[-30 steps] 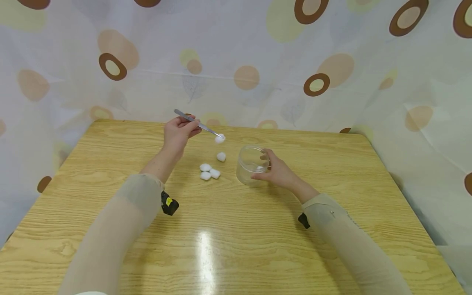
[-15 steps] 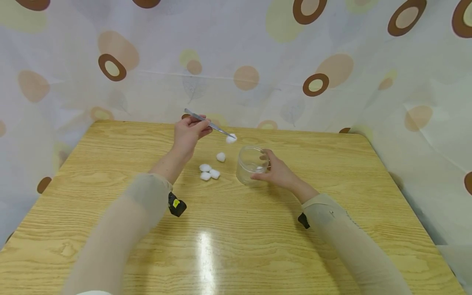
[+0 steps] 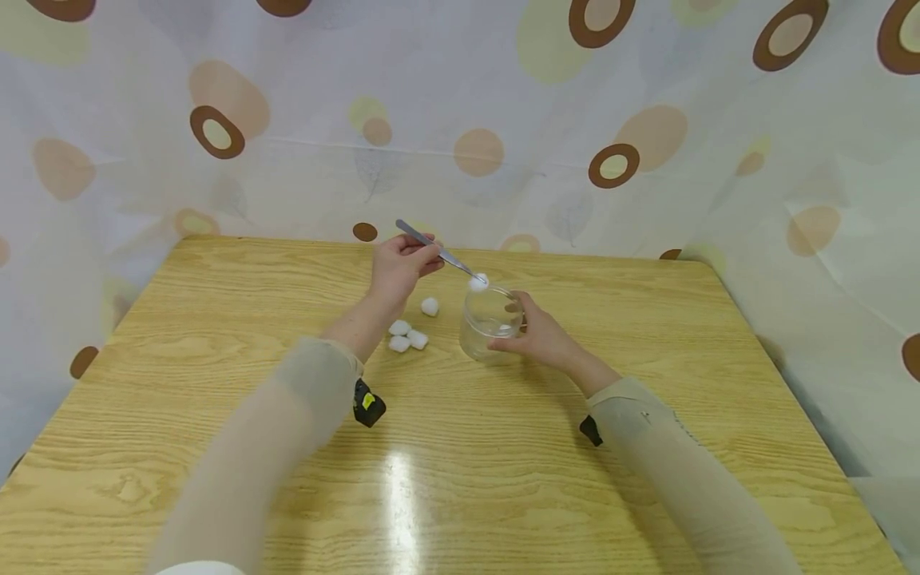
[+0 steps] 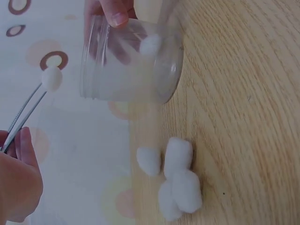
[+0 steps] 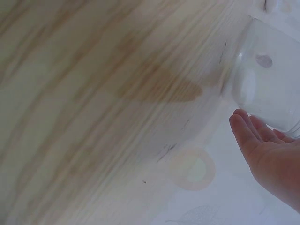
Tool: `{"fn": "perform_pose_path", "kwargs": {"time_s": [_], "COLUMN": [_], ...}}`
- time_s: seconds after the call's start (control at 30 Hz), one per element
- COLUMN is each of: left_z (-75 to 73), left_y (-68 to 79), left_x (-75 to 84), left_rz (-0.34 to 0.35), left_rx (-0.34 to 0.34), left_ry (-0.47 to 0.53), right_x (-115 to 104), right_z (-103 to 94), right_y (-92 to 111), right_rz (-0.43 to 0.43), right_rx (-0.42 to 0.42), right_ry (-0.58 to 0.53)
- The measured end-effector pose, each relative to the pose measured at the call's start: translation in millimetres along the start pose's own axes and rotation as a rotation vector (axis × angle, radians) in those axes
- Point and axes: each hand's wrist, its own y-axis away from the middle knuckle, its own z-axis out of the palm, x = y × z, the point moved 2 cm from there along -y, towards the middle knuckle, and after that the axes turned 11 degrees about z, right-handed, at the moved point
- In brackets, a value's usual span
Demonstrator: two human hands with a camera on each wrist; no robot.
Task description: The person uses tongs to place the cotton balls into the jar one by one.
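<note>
My left hand [image 3: 397,270] pinches metal tweezers [image 3: 451,258] whose tips grip a white cotton ball [image 3: 477,282]. In the head view this ball overlaps the far left rim of a clear round jar [image 3: 474,342]; the left wrist view shows it off the jar's mouth, apart from it. My right hand [image 3: 541,334] grips the jar's right side, thumb in front and fingers behind. Through the wall another cotton ball [image 4: 150,44] shows at the jar's bottom. Left of the jar lie several more cotton balls [image 3: 399,344], one of them [image 3: 430,307] a little farther back.
The wooden table [image 3: 460,479] runs back to a patterned cloth [image 3: 431,96] hanging behind it and at both sides. A black wrist camera [image 3: 370,405] sits under the left cuff, another [image 3: 591,431] under the right.
The left hand has carried the tweezers and cotton ball rightward, from open space behind the loose balls to the jar's rim. The right hand and jar hold still.
</note>
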Motion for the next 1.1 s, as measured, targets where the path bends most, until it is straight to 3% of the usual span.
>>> {"fn": "perform_pose_path", "kwargs": {"time_s": [0.6, 1.1], "left_z": [17.4, 17.9], "left_y": [4.2, 7.8], "left_x": [-20.2, -23.6], "left_rz": [0.026, 0.06], "left_rx": [-0.059, -0.036], "left_ry": [-0.13, -0.137], "right_x": [-1.7, 0.1], "right_z": [1.5, 2.7], "right_y": [1.2, -3.3], "right_rz": [0.011, 0.011], "right_rx": [0.004, -0.001], "right_ry": [0.003, 0.009]}}
